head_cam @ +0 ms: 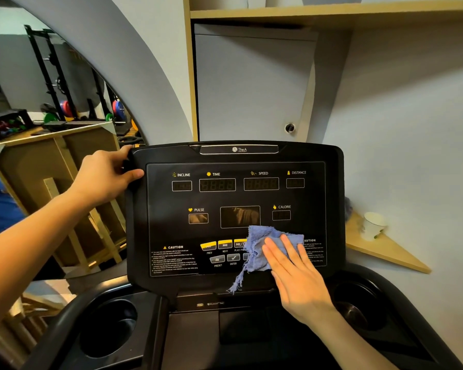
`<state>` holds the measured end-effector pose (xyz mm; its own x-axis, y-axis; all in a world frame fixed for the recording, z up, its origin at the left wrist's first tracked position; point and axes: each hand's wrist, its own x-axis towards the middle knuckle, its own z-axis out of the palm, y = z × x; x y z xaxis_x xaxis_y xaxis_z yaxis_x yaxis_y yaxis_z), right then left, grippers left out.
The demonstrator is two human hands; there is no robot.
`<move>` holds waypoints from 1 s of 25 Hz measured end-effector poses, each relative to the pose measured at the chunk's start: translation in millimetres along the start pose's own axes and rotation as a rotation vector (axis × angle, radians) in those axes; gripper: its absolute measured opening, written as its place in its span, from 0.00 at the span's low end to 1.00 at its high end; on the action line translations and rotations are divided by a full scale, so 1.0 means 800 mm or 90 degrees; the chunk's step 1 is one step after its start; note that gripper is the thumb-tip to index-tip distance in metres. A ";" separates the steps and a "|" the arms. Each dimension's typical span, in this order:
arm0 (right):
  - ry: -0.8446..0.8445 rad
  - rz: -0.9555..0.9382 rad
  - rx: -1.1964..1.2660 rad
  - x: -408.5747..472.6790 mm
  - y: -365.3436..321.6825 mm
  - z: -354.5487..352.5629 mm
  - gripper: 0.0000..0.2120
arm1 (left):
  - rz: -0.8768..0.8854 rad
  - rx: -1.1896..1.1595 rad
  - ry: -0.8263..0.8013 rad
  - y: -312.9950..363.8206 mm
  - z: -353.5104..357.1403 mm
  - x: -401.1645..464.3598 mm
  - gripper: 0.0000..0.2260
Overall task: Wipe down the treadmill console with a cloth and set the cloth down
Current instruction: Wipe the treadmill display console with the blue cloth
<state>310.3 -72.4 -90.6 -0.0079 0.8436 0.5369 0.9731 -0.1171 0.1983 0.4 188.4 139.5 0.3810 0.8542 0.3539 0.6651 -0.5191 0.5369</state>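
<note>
Your right hand [296, 273] lies flat on the blue cloth [262, 249], fingers straight and slightly spread, pressing it against the lower right part of the treadmill console [235, 209]. The cloth covers the right end of the yellow button row [219, 244] and the start of the right-hand caution text, and its upper edge overlaps the bottom right corner of the centre display window [239, 216]. A frayed tail of the cloth hangs down past the console's lower edge.

Your left hand [104, 174] grips the console's upper left corner: the thumb lies across the front face, and the fingers curl round the top edge and side. How far they reach behind the panel you cannot tell from here.

The console's readouts for incline, time, speed, distance, pulse and calorie are all dark. Below the console, round cup holders sit on either side, the left one [108, 327] fully in view, the right one [358, 303] partly behind your right wrist.

To the right, a white paper cup [372, 225] stands on a wooden corner shelf [385, 249] against the wall. To the left, a mirror [51, 102] reflects weight plates and a rack.
</note>
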 end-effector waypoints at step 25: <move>0.088 0.181 0.145 0.219 -0.037 -0.066 0.31 | 0.006 0.019 0.001 -0.001 0.002 0.006 0.31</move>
<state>268.4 51.0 40.5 0.2541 0.7138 0.6526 0.9669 -0.2041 -0.1533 3.0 192.8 139.4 0.3860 0.8494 0.3599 0.6808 -0.5256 0.5102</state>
